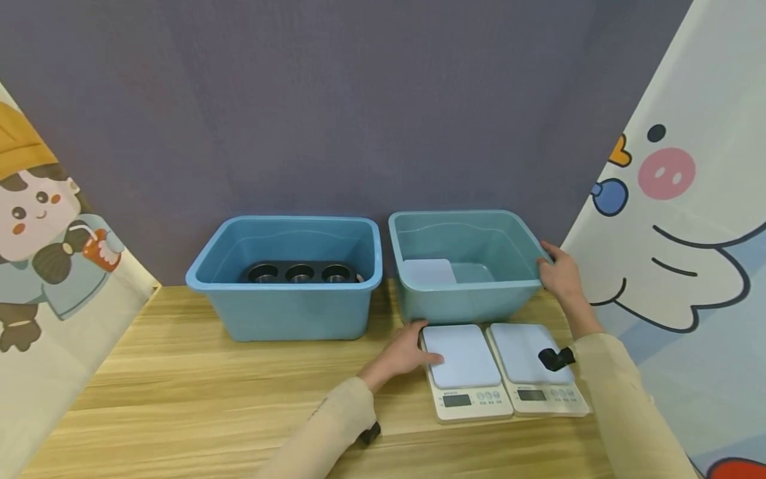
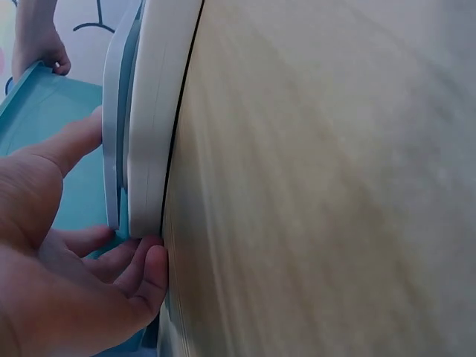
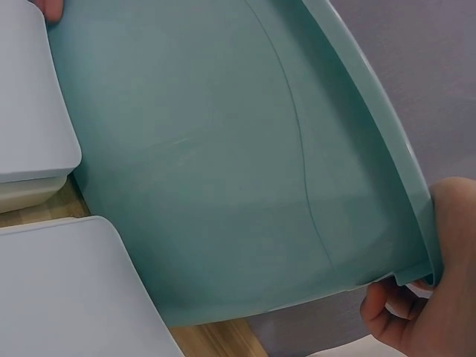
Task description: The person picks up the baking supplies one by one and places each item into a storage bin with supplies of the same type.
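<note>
Side by side on the table lie two white kitchen scales, the left scale point(image 1: 463, 356) and the right scale point(image 1: 523, 352), displays toward me. My left hand point(image 1: 402, 352) holds the left scale at its far left corner. In the left wrist view, the thumb is on the plate side of that scale point(image 2: 149, 126) and the fingertips curl at its edge. My right hand point(image 1: 561, 271) grips the right rim of a blue-green plastic bin point(image 1: 461, 306) behind the scales. The right wrist view shows that hand point(image 3: 431, 305) at the bin's corner. A flat white object point(image 1: 427, 271) lies inside the bin.
Left of that bin stands a bluer plastic bin point(image 1: 287, 316) with a dark muffin pan point(image 1: 311, 271) inside. A grey wall point(image 1: 359, 113) rises behind both bins. Cartoon-printed panels flank the wooden table point(image 1: 197, 392).
</note>
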Demonstrator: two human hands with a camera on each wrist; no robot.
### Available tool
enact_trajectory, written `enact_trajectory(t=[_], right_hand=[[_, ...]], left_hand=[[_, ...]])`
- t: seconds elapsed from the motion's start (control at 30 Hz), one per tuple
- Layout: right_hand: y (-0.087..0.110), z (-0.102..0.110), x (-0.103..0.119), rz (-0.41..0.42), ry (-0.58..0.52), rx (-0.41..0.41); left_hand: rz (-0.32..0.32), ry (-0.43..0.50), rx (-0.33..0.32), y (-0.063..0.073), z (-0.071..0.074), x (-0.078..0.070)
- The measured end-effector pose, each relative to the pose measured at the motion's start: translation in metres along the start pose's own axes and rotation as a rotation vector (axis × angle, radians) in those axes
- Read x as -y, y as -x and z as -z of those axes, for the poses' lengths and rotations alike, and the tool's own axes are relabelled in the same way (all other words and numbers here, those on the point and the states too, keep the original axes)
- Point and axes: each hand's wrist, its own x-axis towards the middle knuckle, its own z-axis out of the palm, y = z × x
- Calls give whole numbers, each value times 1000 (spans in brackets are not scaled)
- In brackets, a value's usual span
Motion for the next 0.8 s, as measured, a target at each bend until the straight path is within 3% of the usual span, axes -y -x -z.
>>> enact_trajectory(t=[0.5, 0.8], right_hand=[[0, -1, -2, 8, -6, -9], [0, 0, -2, 8, -20, -7]], left_hand=[[46, -23, 17, -2, 3, -3], [34, 7, -24, -1, 3, -2]])
